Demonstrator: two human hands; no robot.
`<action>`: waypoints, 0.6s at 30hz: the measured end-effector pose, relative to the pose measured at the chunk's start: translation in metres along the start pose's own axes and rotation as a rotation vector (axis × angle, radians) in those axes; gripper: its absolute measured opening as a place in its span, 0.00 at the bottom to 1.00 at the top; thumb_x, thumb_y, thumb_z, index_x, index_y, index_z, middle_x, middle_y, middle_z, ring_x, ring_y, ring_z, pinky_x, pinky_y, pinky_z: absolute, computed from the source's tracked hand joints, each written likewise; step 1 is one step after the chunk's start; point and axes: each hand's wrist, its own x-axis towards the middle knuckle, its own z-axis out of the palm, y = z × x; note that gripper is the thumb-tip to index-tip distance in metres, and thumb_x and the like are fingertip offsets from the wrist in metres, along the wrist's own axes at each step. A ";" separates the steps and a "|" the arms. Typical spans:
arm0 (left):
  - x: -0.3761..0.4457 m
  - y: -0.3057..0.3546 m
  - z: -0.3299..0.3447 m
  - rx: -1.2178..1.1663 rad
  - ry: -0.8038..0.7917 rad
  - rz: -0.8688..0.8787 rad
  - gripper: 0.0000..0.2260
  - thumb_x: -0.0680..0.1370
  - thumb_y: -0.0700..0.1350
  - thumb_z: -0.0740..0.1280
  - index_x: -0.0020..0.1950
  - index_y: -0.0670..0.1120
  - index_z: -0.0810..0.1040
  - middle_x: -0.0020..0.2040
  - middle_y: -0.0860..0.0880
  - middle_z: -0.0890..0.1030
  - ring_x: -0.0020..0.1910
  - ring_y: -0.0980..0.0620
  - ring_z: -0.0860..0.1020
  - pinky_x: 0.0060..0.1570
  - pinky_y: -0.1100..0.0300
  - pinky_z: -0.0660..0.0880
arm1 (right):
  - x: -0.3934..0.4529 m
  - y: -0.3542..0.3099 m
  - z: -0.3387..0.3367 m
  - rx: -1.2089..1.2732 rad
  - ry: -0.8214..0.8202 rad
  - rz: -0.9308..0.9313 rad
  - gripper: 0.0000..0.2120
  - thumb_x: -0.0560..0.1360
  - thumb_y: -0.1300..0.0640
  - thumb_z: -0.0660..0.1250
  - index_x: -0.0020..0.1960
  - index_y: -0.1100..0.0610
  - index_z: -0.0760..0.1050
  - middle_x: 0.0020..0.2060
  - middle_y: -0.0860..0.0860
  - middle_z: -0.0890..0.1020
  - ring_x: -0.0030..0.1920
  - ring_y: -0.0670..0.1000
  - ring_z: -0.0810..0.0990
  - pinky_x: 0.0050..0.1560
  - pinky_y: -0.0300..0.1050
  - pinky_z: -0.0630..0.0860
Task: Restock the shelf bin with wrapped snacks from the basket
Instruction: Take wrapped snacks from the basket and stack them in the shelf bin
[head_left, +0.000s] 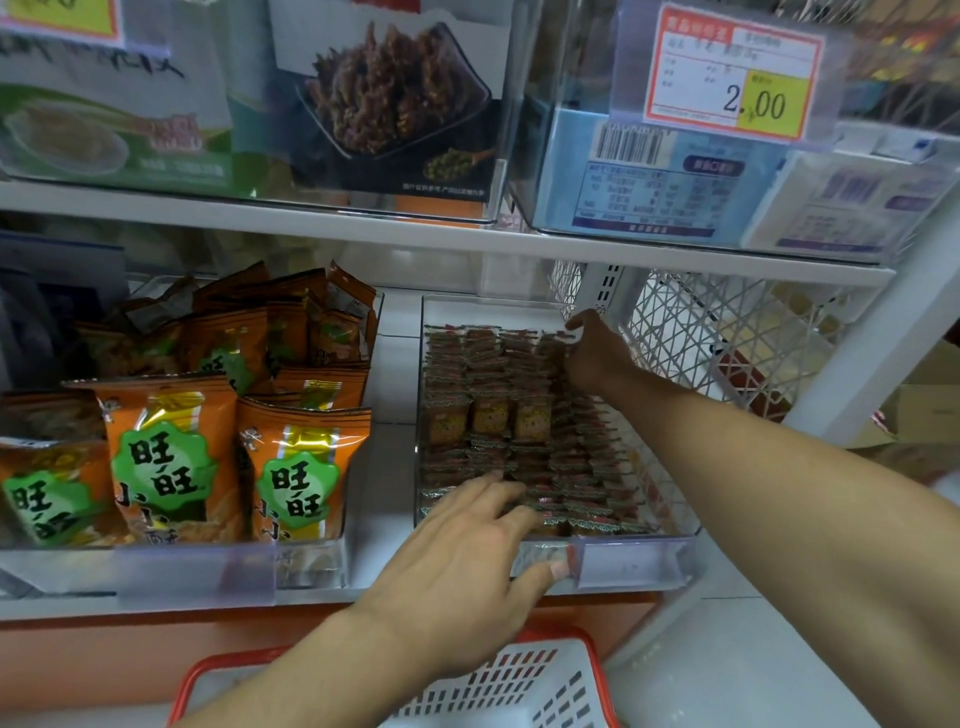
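Head view: clear shelf bin (631, 564) sits on the lower shelf, nearly full of small wrapped snacks (511, 415) in rows running front to back. Basket (545, 680), red rim, white mesh, is below the shelf edge at bottom of frame; can't see any snacks in it from here.

Left hand (467, 571): fingers straight and spread, lying flat on the front rows, thumb on the bin's front wall. Holds nothing.

Right hand (592, 358): reached across to the bin's far right corner, fingers bent down into the back rows. Grip there is hidden, can't tell if it pinches a packet.

Key relation: basket lies straight below and toward the person from both hands. Left hand is nearer it, so probably left does the next pickup. Any open slots look to be along the right side.
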 end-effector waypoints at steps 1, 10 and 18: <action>0.000 0.000 0.000 0.000 0.004 0.001 0.30 0.81 0.70 0.52 0.78 0.55 0.66 0.80 0.56 0.61 0.80 0.56 0.52 0.78 0.59 0.48 | -0.003 -0.001 -0.002 -0.009 0.017 -0.029 0.25 0.77 0.65 0.69 0.70 0.54 0.66 0.57 0.58 0.78 0.55 0.59 0.79 0.47 0.47 0.75; -0.005 -0.001 0.001 0.048 0.003 0.046 0.28 0.82 0.67 0.55 0.79 0.55 0.64 0.81 0.54 0.59 0.81 0.57 0.47 0.73 0.62 0.38 | -0.068 -0.015 -0.023 -0.517 -0.143 -0.491 0.24 0.68 0.41 0.76 0.56 0.43 0.67 0.53 0.46 0.76 0.49 0.52 0.78 0.44 0.48 0.72; -0.014 0.001 0.001 0.107 -0.008 0.048 0.31 0.82 0.66 0.56 0.82 0.54 0.56 0.83 0.53 0.56 0.82 0.54 0.47 0.73 0.61 0.35 | -0.078 -0.001 -0.011 -0.288 -0.094 -0.413 0.17 0.73 0.54 0.75 0.55 0.49 0.71 0.53 0.51 0.81 0.51 0.55 0.80 0.50 0.51 0.77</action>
